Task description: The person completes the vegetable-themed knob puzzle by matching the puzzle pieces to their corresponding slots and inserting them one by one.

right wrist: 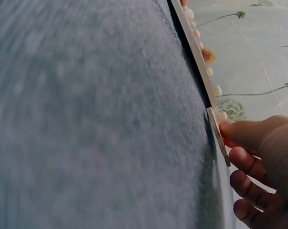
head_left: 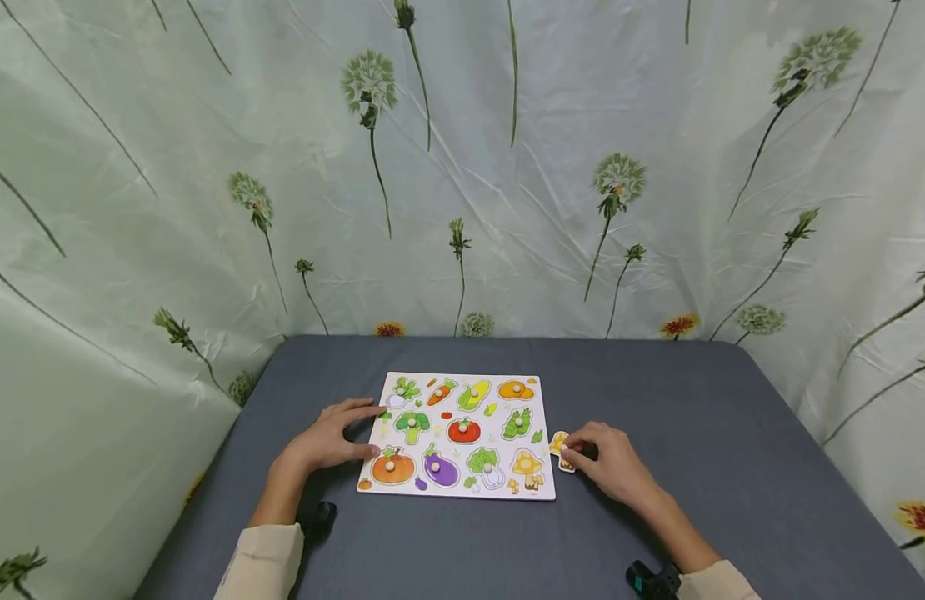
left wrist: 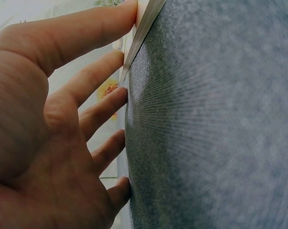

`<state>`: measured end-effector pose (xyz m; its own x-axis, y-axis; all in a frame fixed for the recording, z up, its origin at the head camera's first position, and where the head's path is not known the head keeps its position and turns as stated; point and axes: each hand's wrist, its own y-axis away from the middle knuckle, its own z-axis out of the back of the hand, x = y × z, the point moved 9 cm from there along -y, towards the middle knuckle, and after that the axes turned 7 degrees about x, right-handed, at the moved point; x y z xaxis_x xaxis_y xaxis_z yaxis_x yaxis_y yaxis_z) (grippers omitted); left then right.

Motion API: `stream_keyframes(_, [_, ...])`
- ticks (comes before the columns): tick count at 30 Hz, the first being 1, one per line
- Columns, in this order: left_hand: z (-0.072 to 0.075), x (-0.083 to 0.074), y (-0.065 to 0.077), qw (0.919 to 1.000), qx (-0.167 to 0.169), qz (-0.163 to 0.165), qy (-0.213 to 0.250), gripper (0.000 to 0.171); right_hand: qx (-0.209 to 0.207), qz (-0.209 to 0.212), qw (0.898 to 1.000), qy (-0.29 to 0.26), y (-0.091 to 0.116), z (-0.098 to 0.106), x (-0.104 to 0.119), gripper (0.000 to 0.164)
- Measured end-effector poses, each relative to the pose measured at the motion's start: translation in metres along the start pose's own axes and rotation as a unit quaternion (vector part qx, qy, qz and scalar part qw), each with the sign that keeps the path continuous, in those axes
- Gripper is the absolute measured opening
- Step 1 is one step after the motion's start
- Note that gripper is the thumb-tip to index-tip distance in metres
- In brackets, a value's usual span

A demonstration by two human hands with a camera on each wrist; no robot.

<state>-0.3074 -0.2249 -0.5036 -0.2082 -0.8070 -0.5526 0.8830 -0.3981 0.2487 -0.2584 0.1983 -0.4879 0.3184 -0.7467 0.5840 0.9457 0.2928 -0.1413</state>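
A white wooden puzzle board [head_left: 500,446] with knobbed vegetable pieces lies flat on the table. My left hand [head_left: 327,435] is at its left side, fingers spread, thumb and index fingertips at the edge. Beside the board's right edge, my right hand [head_left: 608,462] pinches a yellow mushroom puzzle piece [head_left: 558,442] between thumb and fingers. The right wrist view shows this piece [right wrist: 218,136] edge-on, tilted, overlapping the board's end. At the board's lower right, a mushroom picture [head_left: 527,462] shows no knob. Knobs stand on the pumpkin piece [head_left: 392,469], eggplant piece [head_left: 442,469] and several others.
Grey cloth covers the table [head_left: 447,550]. Behind and at the sides hangs a pale curtain [head_left: 507,208] printed with dandelions. Dark bands are on both wrists, the right one [head_left: 652,581] close to the table's near side.
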Motion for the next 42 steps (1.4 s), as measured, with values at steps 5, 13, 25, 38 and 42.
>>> stream_keyframes(5, [0.001, 0.000, -0.001, 1.0000, -0.001, 0.002, -0.005, 0.078, -0.009, -0.003, 1.000, 0.017, 0.002, 0.008, 0.001, 0.007])
stream_keyframes(13, [0.001, -0.001, 0.001, 1.0000, -0.003, 0.004, -0.001, 0.077, -0.005, -0.001, 1.000, 0.020, 0.005, 0.010, 0.007, 0.009])
stream_keyframes(25, [0.000, 0.001, -0.001, 1.0000, 0.000, 0.000, -0.002, 0.077, 0.030, 0.044, 0.998, -0.020, -0.002, -0.008, 0.032, 0.006])
stream_keyframes(38, [0.000, 0.001, 0.000, 1.0000, 0.001, 0.004, -0.004, 0.077, 0.070, 0.060, 0.995, -0.031, -0.009, -0.028, 0.052, 0.005])
stream_keyframes(42, [0.000, 0.000, 0.000, 1.0000, 0.001, 0.001, -0.001, 0.077, 0.081, 0.057, 0.995, -0.026, -0.009, -0.034, 0.054, 0.004])
